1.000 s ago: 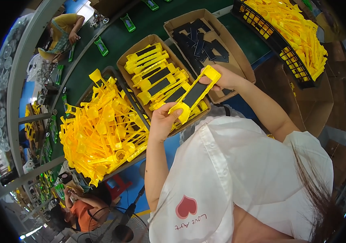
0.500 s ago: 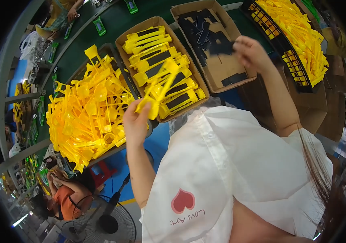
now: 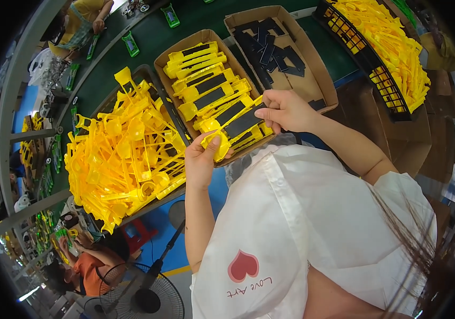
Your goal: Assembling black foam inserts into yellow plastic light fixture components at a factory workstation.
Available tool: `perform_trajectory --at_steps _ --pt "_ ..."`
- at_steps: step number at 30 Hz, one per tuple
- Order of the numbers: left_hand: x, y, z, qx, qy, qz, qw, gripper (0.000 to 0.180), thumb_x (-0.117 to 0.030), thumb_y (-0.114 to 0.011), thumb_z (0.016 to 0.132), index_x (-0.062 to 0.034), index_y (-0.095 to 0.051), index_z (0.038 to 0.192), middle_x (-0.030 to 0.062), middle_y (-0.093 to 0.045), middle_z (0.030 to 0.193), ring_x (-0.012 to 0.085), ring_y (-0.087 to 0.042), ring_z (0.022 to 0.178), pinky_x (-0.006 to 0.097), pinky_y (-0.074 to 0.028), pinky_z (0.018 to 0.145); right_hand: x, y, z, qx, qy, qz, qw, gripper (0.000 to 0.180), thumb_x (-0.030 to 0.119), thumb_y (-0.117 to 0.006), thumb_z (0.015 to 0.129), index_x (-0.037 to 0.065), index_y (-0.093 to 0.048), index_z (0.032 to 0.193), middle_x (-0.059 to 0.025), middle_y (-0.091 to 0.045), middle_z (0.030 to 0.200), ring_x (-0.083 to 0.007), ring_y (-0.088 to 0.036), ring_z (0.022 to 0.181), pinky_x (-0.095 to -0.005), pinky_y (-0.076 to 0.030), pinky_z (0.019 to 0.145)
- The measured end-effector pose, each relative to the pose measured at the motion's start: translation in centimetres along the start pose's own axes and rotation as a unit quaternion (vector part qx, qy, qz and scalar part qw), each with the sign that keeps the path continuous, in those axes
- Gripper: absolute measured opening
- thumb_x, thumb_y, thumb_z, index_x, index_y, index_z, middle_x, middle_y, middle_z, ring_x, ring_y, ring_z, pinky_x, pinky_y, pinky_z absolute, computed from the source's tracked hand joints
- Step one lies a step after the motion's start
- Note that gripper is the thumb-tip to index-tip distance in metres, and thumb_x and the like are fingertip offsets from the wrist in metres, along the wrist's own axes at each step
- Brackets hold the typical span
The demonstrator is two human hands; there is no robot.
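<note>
My left hand point(image 3: 199, 161) is closed on the rounded end of a yellow plastic frame point(image 3: 219, 147), held over the near end of a cardboard box point(image 3: 186, 41). A flat black strip point(image 3: 242, 122) lies along that frame, and my right hand point(image 3: 288, 110) pinches its far right end between thumb and fingers. Whether the strip is fully seated cannot be seen. Beneath, the box holds several yellow frames with black strips, laid in a row. To its right, a second cardboard box point(image 3: 312, 59) contains loose black strips point(image 3: 270, 48).
A heap of bare yellow frames point(image 3: 123, 154) rises at my left. A black crate point(image 3: 356, 47) of yellow parts stands far right. Green pieces point(image 3: 130, 44) lie on the green belt point(image 3: 155, 40) behind. A standing fan point(image 3: 146, 300) and two other people point(image 3: 93, 272) are at left.
My right hand has come left from the black-strip box, bringing a strip to the yellow frame. My left hand has moved slightly right and lower, and the frame has tilted toward level.
</note>
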State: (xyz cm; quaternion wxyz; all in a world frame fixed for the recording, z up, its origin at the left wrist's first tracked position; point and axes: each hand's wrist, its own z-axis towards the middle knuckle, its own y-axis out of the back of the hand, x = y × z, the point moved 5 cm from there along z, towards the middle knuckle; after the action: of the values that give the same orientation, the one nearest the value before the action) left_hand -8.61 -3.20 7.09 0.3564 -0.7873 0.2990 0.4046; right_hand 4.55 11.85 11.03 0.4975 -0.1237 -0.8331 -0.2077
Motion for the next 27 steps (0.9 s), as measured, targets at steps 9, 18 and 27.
perform_trajectory --at_steps 9,18,27 --pt "0.5 -0.3 0.4 -0.005 -0.012 -0.016 1.0 0.018 -0.006 -0.055 0.08 0.005 -0.054 0.093 0.012 -0.059 0.077 0.0189 -0.059 0.061 0.026 -0.049 0.057 -1.3 -0.6 1.1 -0.071 0.03 -0.236 0.969 0.027 0.026 -0.059 0.077 0.004 -0.043 0.075 -0.0107 -0.056 0.064 -0.019 -0.055 0.053 -0.0279 -0.043 0.048" --pt "0.6 -0.2 1.4 0.037 -0.065 0.155 0.985 0.017 -0.007 -0.058 0.077 0.0025 -0.057 0.092 0.0073 -0.059 0.077 0.0182 -0.058 0.06 0.026 -0.046 0.055 -3.2 1.4 2.5 -0.005 -0.042 -0.096 0.995 0.035 0.031 -0.065 0.072 0.004 -0.047 0.084 -0.0116 -0.057 0.07 -0.0149 -0.055 0.057 -0.0251 -0.043 0.052" --pt "-0.4 -6.5 4.6 0.008 -0.083 0.711 0.699 0.034 -0.034 -0.054 0.076 -0.0032 -0.056 0.062 0.0182 -0.057 0.063 0.0326 -0.057 0.063 0.042 -0.044 0.058 -5.4 1.2 3.0 -0.08 0.025 -0.211 0.974 0.039 0.037 -0.065 0.07 0.003 -0.049 0.079 -0.0152 -0.057 0.069 -0.0252 -0.054 0.062 -0.0321 -0.041 0.055"
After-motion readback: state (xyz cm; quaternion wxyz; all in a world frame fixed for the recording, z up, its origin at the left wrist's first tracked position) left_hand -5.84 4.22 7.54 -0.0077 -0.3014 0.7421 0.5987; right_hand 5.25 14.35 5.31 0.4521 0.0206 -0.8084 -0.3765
